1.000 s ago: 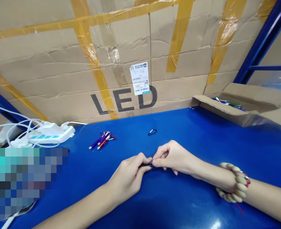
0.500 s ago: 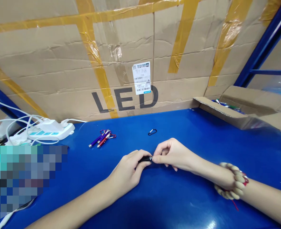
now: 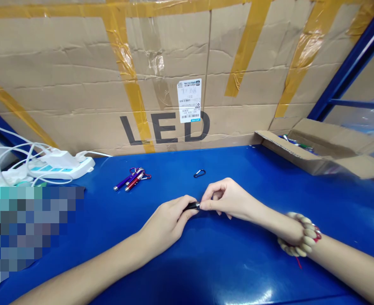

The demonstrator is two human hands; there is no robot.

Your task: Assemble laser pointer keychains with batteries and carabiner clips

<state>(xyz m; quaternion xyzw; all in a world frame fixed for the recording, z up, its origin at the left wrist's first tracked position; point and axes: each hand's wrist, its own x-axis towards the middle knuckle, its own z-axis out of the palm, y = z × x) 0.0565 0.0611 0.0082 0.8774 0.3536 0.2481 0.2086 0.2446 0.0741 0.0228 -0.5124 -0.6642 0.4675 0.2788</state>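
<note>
My left hand (image 3: 171, 220) is closed around a black penlight (image 3: 191, 206), with most of its barrel hidden by the fingers. The penlight's silvery end points right, where my right hand (image 3: 221, 197) pinches it between thumb and forefinger; any smaller part in that pinch is hidden. Just beyond the hands lies a black carabiner clip (image 3: 199, 173) with a silver gate. Farther left, a small pile of purple and red penlights (image 3: 133, 179) with their own carabiner clips rests on the blue table (image 3: 231, 262).
A white power strip (image 3: 79, 168) with tangled cables stands at the left, above a pixelated patch. An open cardboard box (image 3: 301, 159) holding colourful items sits at the back right. Behind the table rises a large taped carton (image 3: 88, 93) marked LED, between blue metal posts (image 3: 348, 63).
The view has shifted slightly, so hands and table items appear a little higher and further left. Both hands keep hold of the black penlight at nearly the same spot.
</note>
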